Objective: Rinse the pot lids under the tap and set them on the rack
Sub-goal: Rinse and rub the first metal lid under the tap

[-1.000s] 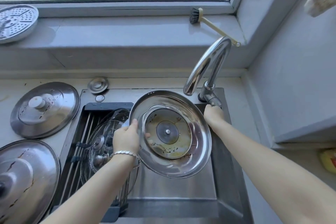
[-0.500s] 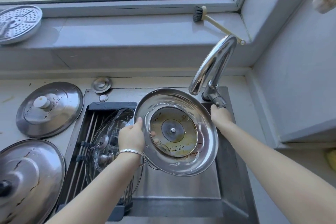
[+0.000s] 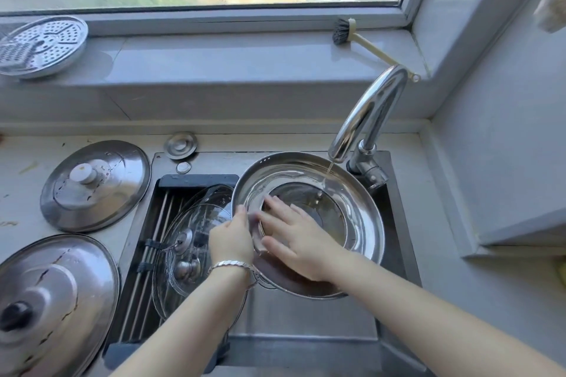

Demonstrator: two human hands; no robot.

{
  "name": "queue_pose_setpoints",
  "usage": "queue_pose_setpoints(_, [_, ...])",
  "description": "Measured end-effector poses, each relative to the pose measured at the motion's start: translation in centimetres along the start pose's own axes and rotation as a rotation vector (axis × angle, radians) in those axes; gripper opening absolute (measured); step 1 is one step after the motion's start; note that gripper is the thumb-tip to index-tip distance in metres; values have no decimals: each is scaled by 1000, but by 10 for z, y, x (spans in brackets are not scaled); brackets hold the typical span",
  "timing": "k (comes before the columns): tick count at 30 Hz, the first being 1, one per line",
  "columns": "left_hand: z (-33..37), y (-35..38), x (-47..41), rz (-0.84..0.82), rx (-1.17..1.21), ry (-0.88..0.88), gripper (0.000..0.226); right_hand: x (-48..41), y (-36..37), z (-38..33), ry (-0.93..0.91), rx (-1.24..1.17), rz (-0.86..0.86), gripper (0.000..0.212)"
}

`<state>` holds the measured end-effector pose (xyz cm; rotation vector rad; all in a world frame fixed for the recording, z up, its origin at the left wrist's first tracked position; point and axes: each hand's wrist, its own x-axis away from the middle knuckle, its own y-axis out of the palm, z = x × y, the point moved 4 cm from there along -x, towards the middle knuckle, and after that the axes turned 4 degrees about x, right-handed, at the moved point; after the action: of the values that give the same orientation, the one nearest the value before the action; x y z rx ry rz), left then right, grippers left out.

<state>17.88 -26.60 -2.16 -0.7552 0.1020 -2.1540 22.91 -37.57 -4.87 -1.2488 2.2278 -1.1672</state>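
A large steel pot lid (image 3: 358, 214) is held inner side up over the sink, under the chrome tap (image 3: 370, 119), and a thin stream of water falls onto it. My left hand (image 3: 231, 237) grips its left rim. My right hand (image 3: 294, 239) lies flat inside the lid with straight fingers pressing on its surface. Glass lids (image 3: 190, 242) stand in the black rack (image 3: 199, 180) on the left half of the sink.
Two dirty steel lids lie on the counter at left, a mid-sized steel lid (image 3: 95, 185) and a bigger steel lid (image 3: 49, 303). A small steel cap (image 3: 180, 145) sits behind the sink. On the windowsill rest a perforated steamer plate (image 3: 39, 46) and a dish brush (image 3: 361, 40).
My right hand left the tap handle and moved into the lid. Water now runs from the tap. The lid stays in my left hand.
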Motion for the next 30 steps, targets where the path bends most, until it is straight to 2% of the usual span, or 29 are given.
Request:
queue_pose_setpoints(2, [0, -5, -2, 20, -5, 21, 46, 2, -18, 26, 232, -236, 236, 44])
queue_pose_setpoints(4, [1, -11, -3, 37, -16, 46, 47, 12, -42, 56, 515, -300, 578, 18])
queue_pose_setpoints(6, [0, -15, -6, 34, -32, 50, 46, 26, -62, 88, 781, -350, 771, 21])
queue_pose_setpoints(7, [0, -16, -6, 34, -34, 53, 45, 32, -68, 104, 904, -377, 761, 29])
queue_pose_setpoints(10, [5, -18, -2, 22, -7, 64, 42, 36, -66, 142, 1117, -350, 449, 50])
queue_pose_setpoints(12, [9, -16, 5, 0, 22, 63, 46, 30, -57, 161, 1140, -332, 338, 52])
queue_pose_setpoints(16, [7, -15, 5, 3, 19, 46, 49, 20, -48, 183, 1149, -341, 347, 34])
queue_pose_setpoints(23, [13, -12, 9, 6, 8, 61, 52, 25, -44, 190, 1131, -208, 317, 25])
queue_pose_setpoints(25, [10, -14, 5, 33, -14, 62, 51, 25, -45, 188, 1143, -237, 322, 29])
queue_pose_setpoints(28, [5, -14, 2, 24, -27, 46, 51, 27, -53, 167, 1180, -194, 359, 46])
queue_pose_setpoints(30, [4, -14, 4, 17, -30, 45, 51, 27, -53, 126, 1047, -103, 464, 62])
